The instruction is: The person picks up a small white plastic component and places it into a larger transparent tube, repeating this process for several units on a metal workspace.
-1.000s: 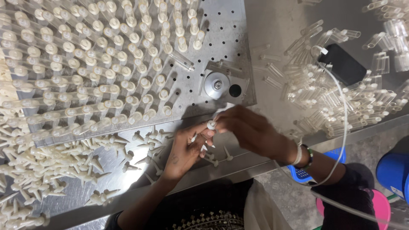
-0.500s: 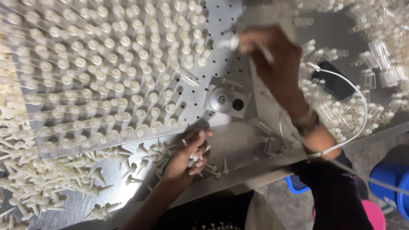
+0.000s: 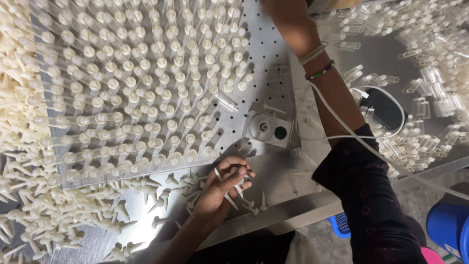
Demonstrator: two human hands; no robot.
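Note:
My left hand (image 3: 222, 188) rests on the steel table (image 3: 278, 171) just below the perforated metal plate (image 3: 264, 73), fingers curled around a few white plastic pins (image 3: 229, 198). My right hand (image 3: 288, 22) reaches far up across the plate's right side. Only its back and the braceleted wrist (image 3: 317, 61) show, and the fingers are cut off by the top edge. Rows of clear tubes with white caps (image 3: 146, 88) stand in the plate.
Loose white pins (image 3: 44, 215) lie heaped along the left and lower table. A pile of empty clear tubes (image 3: 425, 98) and a black phone (image 3: 386, 107) with a white cable sit at the right. A small metal block with a round part (image 3: 266, 128) sits on the plate's corner. A blue container (image 3: 447, 227) stands below.
My right hand left the left hand, swung up over the plate and has now reached past the top edge. My left hand stayed low with the pins.

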